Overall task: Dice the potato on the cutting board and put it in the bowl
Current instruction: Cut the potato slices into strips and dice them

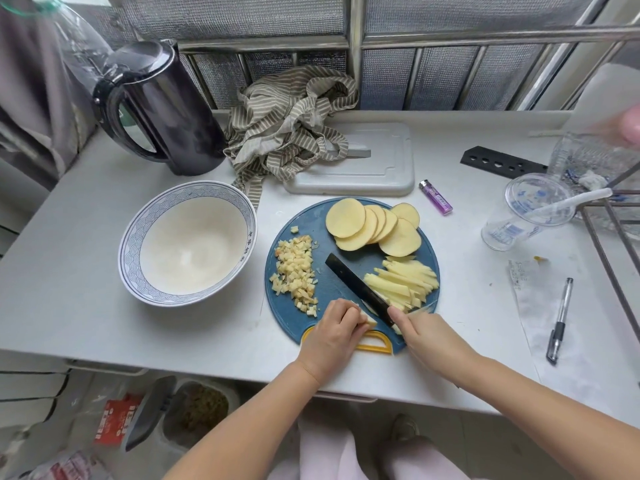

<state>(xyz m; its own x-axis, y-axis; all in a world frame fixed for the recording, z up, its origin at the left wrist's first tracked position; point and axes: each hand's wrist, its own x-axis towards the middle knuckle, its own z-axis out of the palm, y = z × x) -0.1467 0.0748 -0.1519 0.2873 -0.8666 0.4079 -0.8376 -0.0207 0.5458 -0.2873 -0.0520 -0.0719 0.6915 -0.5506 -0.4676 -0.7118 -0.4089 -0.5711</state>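
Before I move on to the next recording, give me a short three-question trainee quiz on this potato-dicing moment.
1. True or false: the bowl already holds diced potato.
2. Which hand grips the knife? A left, B right, C neither.
3. Fill in: on the cutting board lie round slices, strips and, nearest the bowl, a pile of ____.
Key: 1 false, the bowl holds no potato. 2 B, the right hand; the left hand holds strips beside the blade. 3 dice.
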